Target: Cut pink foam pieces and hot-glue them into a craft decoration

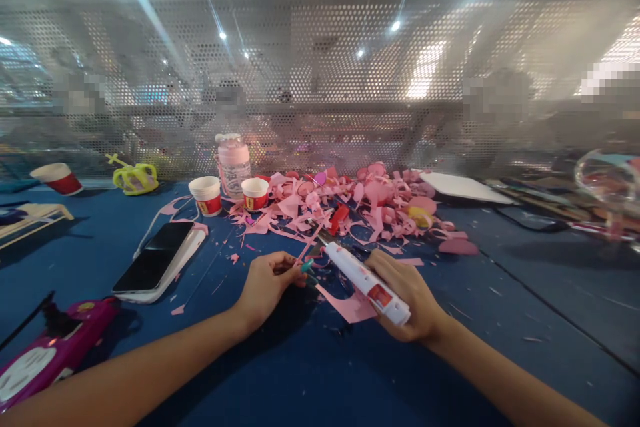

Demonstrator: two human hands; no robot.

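Note:
My right hand [413, 297] grips a white glue gun [367, 282] with a red label, its nozzle pointing up and left over a pink paper piece [350, 307] lying on the blue table [310, 373]. My left hand [267, 282] pinches a small teal piece [307, 266] just left of the nozzle. The two hands are close together near the table's middle.
A heap of pink paper scraps [350, 207] lies beyond the hands. Two small cups [206, 195] and a pink bottle [233, 163] stand at the back left. A black phone [157, 257] rests at the left, a purple device [55, 353] at the near left. A perforated metal screen [320, 73] closes the back.

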